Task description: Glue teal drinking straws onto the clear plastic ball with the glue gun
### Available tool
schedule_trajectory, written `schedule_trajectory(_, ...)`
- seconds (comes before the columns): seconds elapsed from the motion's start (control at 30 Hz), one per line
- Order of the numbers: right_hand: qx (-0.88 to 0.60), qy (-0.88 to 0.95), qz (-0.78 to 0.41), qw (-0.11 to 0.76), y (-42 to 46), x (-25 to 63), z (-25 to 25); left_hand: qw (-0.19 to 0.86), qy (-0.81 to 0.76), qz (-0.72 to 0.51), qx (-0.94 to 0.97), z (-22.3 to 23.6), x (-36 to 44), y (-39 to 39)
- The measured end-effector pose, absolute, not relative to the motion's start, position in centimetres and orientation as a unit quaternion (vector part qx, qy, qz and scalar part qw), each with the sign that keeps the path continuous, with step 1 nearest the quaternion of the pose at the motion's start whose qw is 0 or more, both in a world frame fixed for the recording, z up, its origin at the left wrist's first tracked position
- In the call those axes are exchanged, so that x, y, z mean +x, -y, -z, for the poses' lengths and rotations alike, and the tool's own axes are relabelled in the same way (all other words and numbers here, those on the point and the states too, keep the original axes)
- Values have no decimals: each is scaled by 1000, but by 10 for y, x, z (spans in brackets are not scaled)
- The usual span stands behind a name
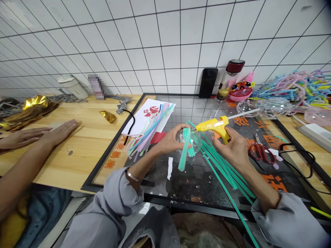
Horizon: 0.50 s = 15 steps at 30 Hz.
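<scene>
My left hand is closed around a clear plastic ball with short green fuzzy strips on its near side. In my right hand is a yellow hot glue gun, gripped by its handle. A white glue stick sticks out of the gun's rear. The gun's nozzle points left and meets the top of the green strips; whether it touches them I cannot tell. Long green pipe cleaners lie fanned out beneath my right hand and run toward the front edge.
Pastel pipe cleaners lie across white paper. Red-handled scissors and a black cable are at the right. A phone and a bottle stand by the wall. Another person's hands rest at the left.
</scene>
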State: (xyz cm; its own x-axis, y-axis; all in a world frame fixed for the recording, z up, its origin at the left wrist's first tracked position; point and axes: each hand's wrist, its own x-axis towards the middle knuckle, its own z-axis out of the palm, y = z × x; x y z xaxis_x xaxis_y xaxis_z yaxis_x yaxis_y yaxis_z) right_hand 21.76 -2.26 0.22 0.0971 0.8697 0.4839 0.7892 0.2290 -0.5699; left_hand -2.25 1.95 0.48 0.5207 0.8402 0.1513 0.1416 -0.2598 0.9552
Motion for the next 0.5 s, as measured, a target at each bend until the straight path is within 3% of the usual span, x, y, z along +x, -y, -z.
schedule_trajectory(0.5, -626, 665, -44, 405, 22, 217, -1, 494, -349, -348, 717, 0, -24, -22)
